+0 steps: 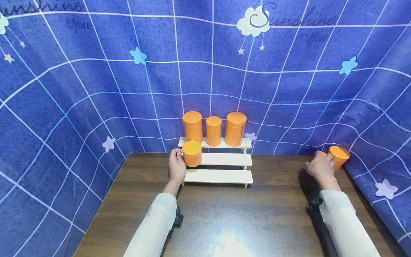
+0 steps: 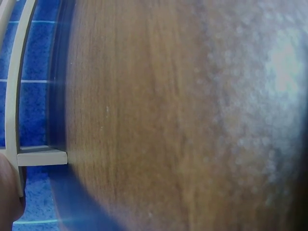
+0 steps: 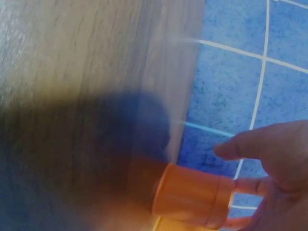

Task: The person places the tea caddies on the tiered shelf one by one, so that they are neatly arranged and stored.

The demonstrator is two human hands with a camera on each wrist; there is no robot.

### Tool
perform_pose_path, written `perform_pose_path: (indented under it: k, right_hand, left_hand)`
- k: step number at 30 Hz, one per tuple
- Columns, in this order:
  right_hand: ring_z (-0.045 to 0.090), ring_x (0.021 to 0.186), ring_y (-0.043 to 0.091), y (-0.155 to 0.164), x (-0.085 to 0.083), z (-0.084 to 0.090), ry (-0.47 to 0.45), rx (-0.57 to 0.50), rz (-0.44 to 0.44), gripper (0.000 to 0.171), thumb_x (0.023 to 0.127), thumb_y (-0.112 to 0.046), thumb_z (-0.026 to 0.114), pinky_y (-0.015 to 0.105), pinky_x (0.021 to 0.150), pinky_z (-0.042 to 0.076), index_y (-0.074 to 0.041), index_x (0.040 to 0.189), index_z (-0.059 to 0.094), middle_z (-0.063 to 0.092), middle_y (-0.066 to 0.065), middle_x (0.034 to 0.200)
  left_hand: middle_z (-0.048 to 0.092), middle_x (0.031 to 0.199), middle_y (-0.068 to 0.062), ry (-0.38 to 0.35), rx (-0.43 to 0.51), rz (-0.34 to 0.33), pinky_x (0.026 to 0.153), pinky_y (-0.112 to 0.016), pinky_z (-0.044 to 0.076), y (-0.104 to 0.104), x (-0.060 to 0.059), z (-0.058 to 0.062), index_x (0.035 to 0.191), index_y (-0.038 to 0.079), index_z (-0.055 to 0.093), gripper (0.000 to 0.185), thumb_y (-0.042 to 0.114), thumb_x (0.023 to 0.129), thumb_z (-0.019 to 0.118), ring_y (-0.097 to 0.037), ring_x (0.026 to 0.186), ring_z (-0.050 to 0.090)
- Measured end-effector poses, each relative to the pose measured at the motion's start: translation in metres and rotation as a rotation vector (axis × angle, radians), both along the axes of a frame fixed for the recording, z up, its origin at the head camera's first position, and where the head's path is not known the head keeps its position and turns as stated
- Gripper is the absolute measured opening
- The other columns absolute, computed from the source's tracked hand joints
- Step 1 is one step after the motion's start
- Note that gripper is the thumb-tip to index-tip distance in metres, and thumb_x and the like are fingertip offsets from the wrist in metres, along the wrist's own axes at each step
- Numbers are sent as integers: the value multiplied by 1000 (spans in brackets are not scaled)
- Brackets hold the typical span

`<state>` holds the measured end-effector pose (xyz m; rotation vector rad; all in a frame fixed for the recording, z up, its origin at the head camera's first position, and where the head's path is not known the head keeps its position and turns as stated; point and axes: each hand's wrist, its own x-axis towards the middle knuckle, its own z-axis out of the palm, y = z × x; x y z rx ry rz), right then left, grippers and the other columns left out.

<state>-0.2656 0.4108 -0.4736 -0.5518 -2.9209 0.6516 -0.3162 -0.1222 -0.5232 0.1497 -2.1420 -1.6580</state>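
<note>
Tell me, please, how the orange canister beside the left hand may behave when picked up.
The orange canister may roll if toppled, being round-sided. Its smooth-looking surface could slip slightly. Its even, undented wall suggests stiffness.

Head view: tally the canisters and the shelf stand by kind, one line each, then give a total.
Orange canisters: 6, one mostly hidden by the right hand
Tiered shelf stand: 1
Total: 7

1 rack (image 1: pixel 221 176), 3 tiers (image 1: pixel 226 159)! 3 orange canisters (image 1: pixel 213 132) on top, 1 at its left end, 2 well right; 2 hands (image 1: pixel 177 167)!
</note>
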Motion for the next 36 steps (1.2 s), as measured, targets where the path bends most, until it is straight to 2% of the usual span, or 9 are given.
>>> perform_pose_path:
  k: [7, 13, 16, 20, 24, 29, 36]
  right_hand:
    - [38, 109, 69, 4, -5, -1, -10, -26, -39, 55, 90, -14, 54, 70, 83, 41, 9, 134, 30, 25, 52, 129]
    - [42, 104, 70, 6, -5, 0, 0, 7, -68, 49, 89, -11, 48, 70, 80, 42, 13, 128, 30, 29, 53, 125]
    - [44, 101, 70, 6, -2, 0, 2, 31, -69, 56, 87, -14, 56, 70, 79, 43, 15, 127, 29, 31, 54, 123]
    - [47, 94, 66, 7, 2, 3, -19, 39, -51, 73, 83, -23, 67, 69, 75, 45, 17, 130, 26, 33, 52, 121]
    - [48, 92, 60, 8, 5, 6, -27, 24, -31, 72, 86, -29, 67, 65, 72, 45, 13, 130, 29, 36, 46, 117]
    - [49, 92, 57, 5, 10, 3, 13, 16, 7, 63, 87, -30, 69, 59, 68, 44, 8, 126, 38, 39, 42, 114]
    - [52, 93, 57, -11, 13, 2, 123, 21, 55, 64, 85, -31, 72, 59, 71, 44, 7, 126, 42, 40, 41, 119]
  left_hand:
    - [57, 113, -13, -12, -3, 0, 83, -36, 46, -1, 2, 5, 114, 6, 54, 22, 17, 107, 37, -23, 95, 54]
    - [56, 112, -16, 4, 1, -5, 84, -37, 45, 1, 4, 6, 113, 4, 54, 22, 15, 107, 36, -27, 96, 53]
    - [55, 111, -17, 2, 1, -9, 86, -39, 45, 1, 5, 6, 113, 3, 54, 22, 14, 107, 35, -28, 97, 53]
    - [56, 114, -17, 11, -21, 2, 91, -41, 44, 2, 4, 4, 114, 4, 54, 23, 15, 107, 35, -29, 101, 54]
    - [56, 115, -17, 10, -32, 7, 94, -43, 44, 1, 3, 6, 114, 4, 53, 23, 15, 107, 35, -29, 104, 54]
    - [55, 112, -16, -18, -14, 3, 92, -42, 44, 0, 6, 6, 113, 6, 54, 23, 16, 108, 34, -28, 103, 53]
    - [54, 109, -13, -5, -8, -11, 86, -36, 44, -2, 5, 3, 114, 7, 54, 24, 19, 108, 34, -24, 98, 52]
